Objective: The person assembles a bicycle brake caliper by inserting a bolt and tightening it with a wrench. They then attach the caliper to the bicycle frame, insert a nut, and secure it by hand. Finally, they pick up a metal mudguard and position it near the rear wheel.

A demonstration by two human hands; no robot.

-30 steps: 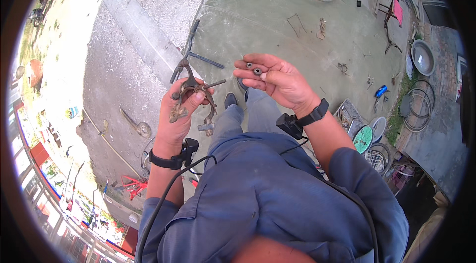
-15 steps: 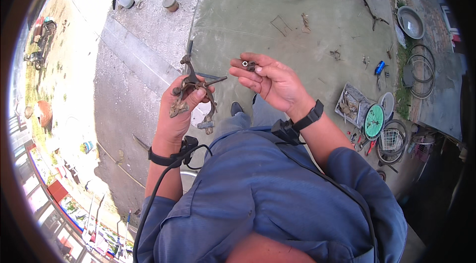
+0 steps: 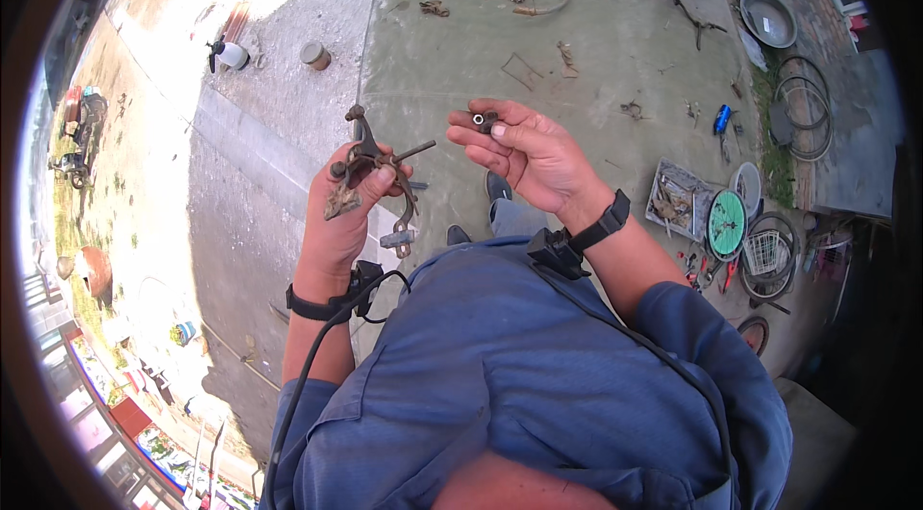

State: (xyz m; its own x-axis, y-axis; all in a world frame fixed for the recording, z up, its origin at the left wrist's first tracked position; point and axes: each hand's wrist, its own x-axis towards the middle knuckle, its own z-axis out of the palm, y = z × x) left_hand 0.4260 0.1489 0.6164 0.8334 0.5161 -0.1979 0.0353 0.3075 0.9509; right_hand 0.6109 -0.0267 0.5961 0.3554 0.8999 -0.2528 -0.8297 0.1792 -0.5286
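From the head camera, the left hand (image 3: 338,222) is clenched around a rusty bicycle brake caliper (image 3: 370,178), its bolt pointing toward the right hand (image 3: 527,152). That hand pinches a small dark nut (image 3: 480,118) between thumb and fingertips, level with the caliper and a little apart from it. To fit the nut well, I judge the caliper should be held steady with the bolt end free, the nut brought on squarely and turned lightly so the rusty thread does not bind.

Below lies a concrete yard floor (image 3: 596,49). A tin can (image 3: 314,54) stands toward its far left; a metal basin (image 3: 767,17), wire hoops (image 3: 803,111) and a green disc (image 3: 727,223) lie along its right side.
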